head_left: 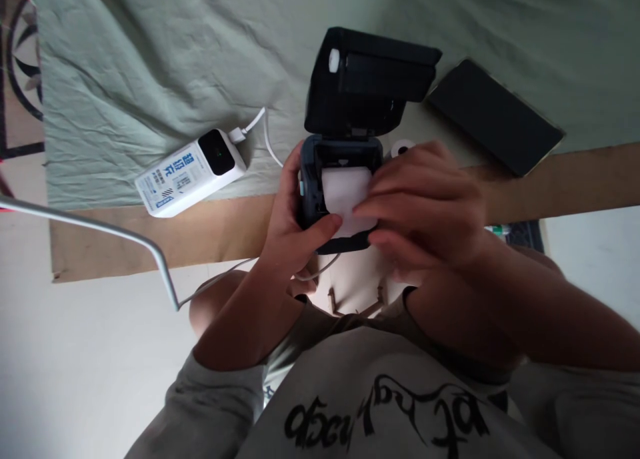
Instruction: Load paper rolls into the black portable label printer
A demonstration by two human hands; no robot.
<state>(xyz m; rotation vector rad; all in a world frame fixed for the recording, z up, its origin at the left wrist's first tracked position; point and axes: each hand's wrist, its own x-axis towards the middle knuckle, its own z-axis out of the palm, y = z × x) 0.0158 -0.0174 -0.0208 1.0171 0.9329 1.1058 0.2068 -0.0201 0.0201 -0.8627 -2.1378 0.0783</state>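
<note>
A small dark portable printer (pixel 311 209) sits at the table's front edge with its black lid (pixel 370 79) raised. White paper (pixel 345 187), apparently from a roll, lies in its open compartment. My left hand (pixel 293 229) grips the printer's left side, its thumb reaching over onto the paper. At the right side of the compartment, the bent fingers of my right hand (pixel 425 205) hold the paper's right edge; the fingertips are slightly blurred. Just behind that hand, a small white roll (pixel 401 145) with a dark core is partly hidden.
To the left, a white power bank (pixel 193 172) lies on the green cloth (pixel 150 59), a white cable (pixel 265 129) plugged into it. A dark phone-like slab (pixel 495 115) rests at the right. The brown table edge (pixel 215 229) runs in front; a pale metal rod (pixel 110 229) crosses the lower left.
</note>
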